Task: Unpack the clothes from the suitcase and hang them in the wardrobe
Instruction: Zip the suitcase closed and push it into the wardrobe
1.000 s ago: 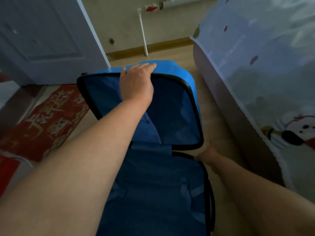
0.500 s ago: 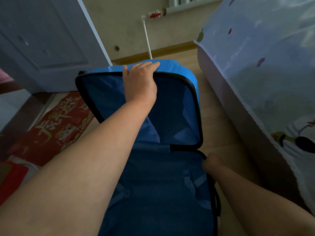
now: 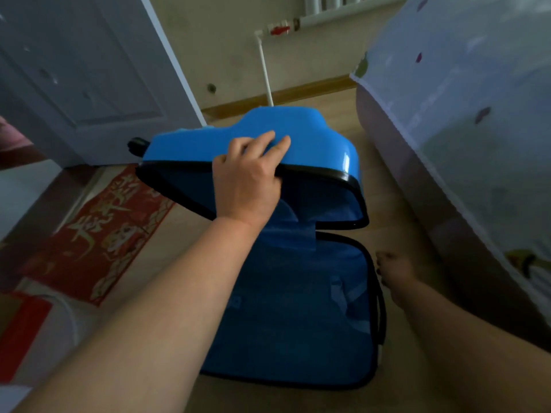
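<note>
Nearest the camera, the suitcase (image 3: 292,323) lay open on the wooden floor (image 3: 384,174), its lower half toward 6 o'clock. The right hand (image 3: 393,275) rested at that half's 3 o'clock edge, fingertips just beside the black rim. Whether it pinched anything there or lay loose, I could not tell.

That spot looked like the main risk. The lid (image 3: 298,135) stood only half-raised, with nothing but the left hand (image 3: 247,186) seen supporting it. The fingers curled over the blue shell and the palm lay against the black edge. If that grasp slipped on the glossy plastic, the lid would probably drop and catch the right fingertips at the rim. The light case might also skid on the smooth floor.

In the lower half only dark blue lining and two pale straps (image 3: 346,296) showed. No garment was plainly visible, so any clothes were likely under that panel. The lid's inside showed blue lining too, with a loose flap hanging at the hinge.

Farther off, a red mat (image 3: 98,231) lay at 9 o'clock and a white door (image 3: 89,79) stood at 10 o'clock. A white pipe (image 3: 265,73) ran up the wall at 12. A printed fabric cover (image 3: 462,129) filled 2 o'clock. It was possibly the wardrobe, but that was uncertain.
</note>
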{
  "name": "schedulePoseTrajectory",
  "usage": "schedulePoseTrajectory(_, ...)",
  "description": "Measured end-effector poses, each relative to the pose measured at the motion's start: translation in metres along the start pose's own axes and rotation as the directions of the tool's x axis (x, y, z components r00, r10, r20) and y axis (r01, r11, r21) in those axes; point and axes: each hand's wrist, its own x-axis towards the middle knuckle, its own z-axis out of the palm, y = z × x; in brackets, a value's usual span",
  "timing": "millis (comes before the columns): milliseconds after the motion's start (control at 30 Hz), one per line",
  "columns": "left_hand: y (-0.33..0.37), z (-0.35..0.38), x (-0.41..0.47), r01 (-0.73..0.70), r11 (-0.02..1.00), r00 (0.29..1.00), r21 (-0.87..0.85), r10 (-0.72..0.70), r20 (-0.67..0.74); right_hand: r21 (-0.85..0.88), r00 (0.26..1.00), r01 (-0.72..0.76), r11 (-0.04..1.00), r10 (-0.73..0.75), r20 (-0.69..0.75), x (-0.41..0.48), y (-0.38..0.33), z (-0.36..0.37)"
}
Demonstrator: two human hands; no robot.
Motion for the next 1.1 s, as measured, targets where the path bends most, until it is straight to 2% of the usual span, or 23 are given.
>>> schedulePoseTrajectory(67,0.012,-0.004,-0.011,-0.019,1.0,0.999,-0.015,0.019,0.046,0.25,0.999,-0.034,0.968,0.024,0.044,-0.018,-0.01,-0.004)
schedulePoseTrajectory(133,0.025,-0.013,-0.02,-0.035,0.999,0.986,-0.013,0.037,0.162,0.47,0.996,-0.004,0.882,-0.036,0.075,-0.036,-0.024,-0.005)
schedulePoseTrajectory(233,0.04,-0.025,-0.034,-0.094,0.996,0.937,-0.002,0.089,0.337,0.615,0.983,0.04,0.787,-0.143,0.119,-0.06,-0.043,-0.002)
schedulePoseTrajectory(333,0.039,-0.032,-0.046,-0.143,0.99,0.92,-0.002,0.133,0.369,0.688,0.96,0.036,0.725,-0.215,0.176,-0.076,-0.056,-0.001)
schedulePoseTrajectory(433,0.03,-0.036,-0.058,-0.039,0.999,0.907,0.006,0.033,0.419,0.627,0.95,0.11,0.771,-0.267,0.162,-0.079,-0.053,-0.002)
schedulePoseTrajectory(567,0.024,-0.037,-0.069,0.176,0.984,0.88,0.016,-0.165,0.445,0.583,0.953,0.095,0.807,-0.243,0.181,-0.077,-0.039,-0.002)
schedulePoseTrajectory(633,0.029,-0.037,-0.08,0.211,0.977,0.86,0.029,-0.199,0.47,0.622,0.945,0.058,0.781,-0.244,0.217,-0.078,-0.035,-0.001)
schedulePoseTrajectory(733,0.042,-0.037,-0.102,0.238,0.971,0.87,0.022,-0.223,0.439,0.636,0.932,0.036,0.771,-0.255,0.256,-0.082,-0.033,0.002)
schedulePoseTrajectory(800,0.045,-0.035,-0.117,0.245,0.97,0.877,-0.001,-0.221,0.426,0.618,0.94,0.048,0.785,-0.245,0.238,-0.082,-0.025,0.001)
schedulePoseTrajectory(967,0.025,-0.031,-0.156,0.131,0.989,0.916,-0.071,-0.094,0.39,0.563,0.958,0.041,0.825,-0.194,0.213,-0.079,0.002,0.011)
schedulePoseTrajectory(1100,0.019,-0.026,-0.188,0.055,0.993,0.924,-0.101,-0.013,0.382,0.523,0.988,0.013,0.852,-0.092,0.125,-0.079,0.022,0.02)
